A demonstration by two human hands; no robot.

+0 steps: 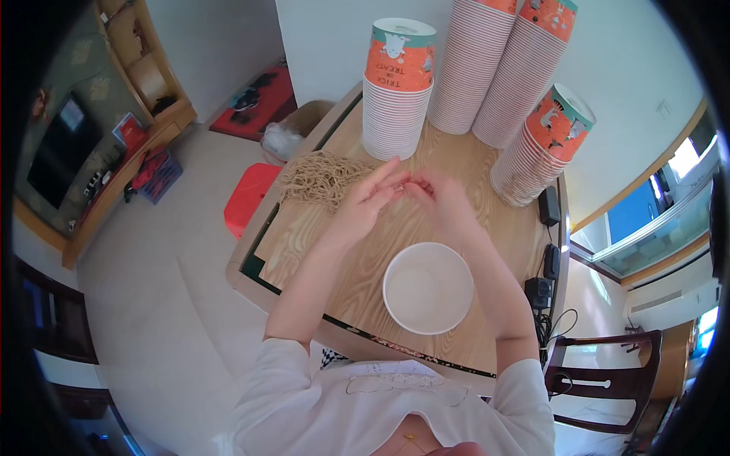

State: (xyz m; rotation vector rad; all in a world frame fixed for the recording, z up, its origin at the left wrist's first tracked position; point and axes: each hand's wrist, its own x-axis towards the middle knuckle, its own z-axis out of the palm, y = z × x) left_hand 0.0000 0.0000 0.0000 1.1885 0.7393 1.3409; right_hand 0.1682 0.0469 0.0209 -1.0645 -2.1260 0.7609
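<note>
My two hands meet above the middle of the table, their fingertips close together. The fingers of my left hand (369, 201) are stretched out and slightly apart, pointing toward the right one. My right hand (441, 197) is closed in a pinch at the left fingertips; whatever lies in it is too small to make out. Left of the hands lies a loose pile of tan twine (319, 176), close to my left wrist. Below the hands, between my forearms, a white paper bucket (428, 289) shows its open top and pale inside.
Behind my hands rise a stack of orange-printed paper buckets (395, 114), two taller stacks (471, 72) and a leaning stack (532, 152) at the right. Black power adapters (539, 292) and cables line the table's right edge. A red stool (251, 197) stands left, a dark chair (604, 380) right.
</note>
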